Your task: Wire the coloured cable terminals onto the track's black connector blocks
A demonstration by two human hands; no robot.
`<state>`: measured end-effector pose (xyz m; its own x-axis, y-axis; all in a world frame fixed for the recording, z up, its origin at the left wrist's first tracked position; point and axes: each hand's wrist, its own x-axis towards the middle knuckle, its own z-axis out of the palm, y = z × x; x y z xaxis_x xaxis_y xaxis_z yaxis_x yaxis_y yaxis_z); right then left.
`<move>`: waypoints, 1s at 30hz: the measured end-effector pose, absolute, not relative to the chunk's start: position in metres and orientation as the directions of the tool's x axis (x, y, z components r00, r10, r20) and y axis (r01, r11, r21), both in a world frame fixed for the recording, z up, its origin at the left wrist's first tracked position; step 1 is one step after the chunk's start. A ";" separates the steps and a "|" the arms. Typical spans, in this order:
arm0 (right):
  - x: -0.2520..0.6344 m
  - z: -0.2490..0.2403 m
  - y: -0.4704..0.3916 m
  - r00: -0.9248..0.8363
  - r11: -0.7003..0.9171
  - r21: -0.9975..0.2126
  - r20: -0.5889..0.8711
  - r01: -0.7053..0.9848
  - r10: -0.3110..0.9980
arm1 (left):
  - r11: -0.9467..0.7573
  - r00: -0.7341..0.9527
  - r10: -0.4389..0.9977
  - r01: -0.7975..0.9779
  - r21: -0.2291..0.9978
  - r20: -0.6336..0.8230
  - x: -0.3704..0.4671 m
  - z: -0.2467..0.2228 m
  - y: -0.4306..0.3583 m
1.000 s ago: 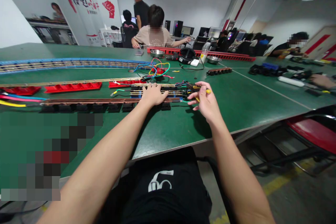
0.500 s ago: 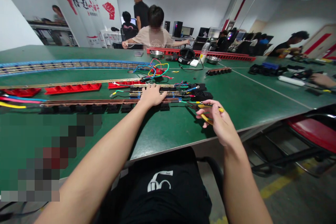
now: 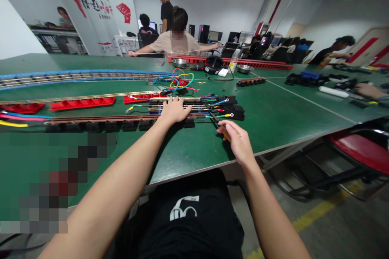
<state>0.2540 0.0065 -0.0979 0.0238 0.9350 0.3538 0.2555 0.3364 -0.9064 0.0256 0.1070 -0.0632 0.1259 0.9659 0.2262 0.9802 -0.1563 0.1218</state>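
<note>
While the left hand [image 3: 175,110] lies palm down with fingers spread over the brass-coloured rails [image 3: 154,108], its grip unclenched, the right hand [image 3: 238,139] grips a yellow-handled tool [image 3: 225,132], probably pliers, its dark tip near the right end of the rails. They rest on a green surface [image 3: 282,117], directly in front of the person.

The wiring looks partly finished. At the right end, a green wire [image 3: 216,117] ends in a ring terminal with a yellow sleeve, and another wire end has a ring terminal with a blue sleeve. A second green wire [image 3: 138,105], at the left end, also has a terminal. These ends lie loose, with no visible fastening.

A brown rail assembly [image 3: 100,118] runs along the near side. Red trays [image 3: 82,104] and a tangle of coloured wires [image 3: 192,81] lie beyond.
</note>
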 end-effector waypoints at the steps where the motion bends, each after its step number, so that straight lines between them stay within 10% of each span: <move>1: 0.254 -0.098 0.005 0.011 0.365 -0.878 0.387 0.308 0.922 | -0.156 0.126 0.966 0.980 0.122 0.228 0.026 -0.063 0.107; 13: 0.237 -0.101 -0.009 -0.331 0.564 -0.225 0.618 0.795 0.713 | -0.153 0.122 0.964 0.981 0.116 0.237 0.026 -0.063 0.105; 30: 0.240 -0.093 -0.006 -0.228 0.545 -0.520 0.553 0.657 0.802 | -0.153 0.125 0.963 0.983 0.103 0.238 0.025 -0.063 0.105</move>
